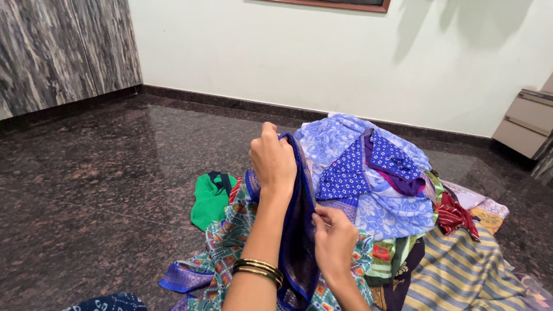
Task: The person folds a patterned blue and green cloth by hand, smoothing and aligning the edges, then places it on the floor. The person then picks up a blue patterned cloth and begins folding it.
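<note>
- The dark speckled granite floor is filling the left and lower left of the frame, running back to a pale wall.
- A heap of clothes is sitting right of centre: light blue floral cloth on top, a darker blue dotted piece tucked in, a striped yellow and grey sheet spreading to the lower right, a green garment lying at its left edge.
- I am holding up a dark blue cloth with a woven border at centre frame; its long axis is running almost straight up and down, hanging between my two hands and just in front of the heap.
- My left hand is raised highest, forearm upright, bangles at the wrist, fingers closed over the top edge.
- My right hand is working lower, just right of the cloth, pinching its edge between thumb and fingers, nearer the heap.
</note>
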